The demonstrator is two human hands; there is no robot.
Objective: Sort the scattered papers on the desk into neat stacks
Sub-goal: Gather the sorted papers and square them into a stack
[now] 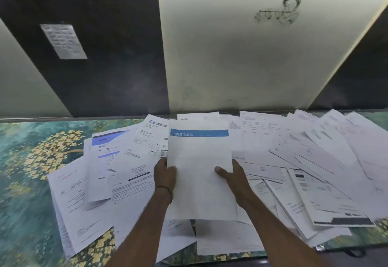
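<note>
Your left hand (164, 175) and right hand (233, 177) each grip a side edge of the blue-headed sheet (200, 182) — thumbs on its face, the other fingers hidden behind it. It is held over the scattered papers (304, 151) that cover the floral desk (27, 161) — back to the wall (231, 56).

At the back stands a dark panel (109, 67) with a small grey printed label (63, 41) stuck on it at a tilt, flanked by a grey-green wall (19, 82) at left and, at right, a cream wall (231, 61) bearing a black scribbled drawing (279, 10) near its top.
</note>
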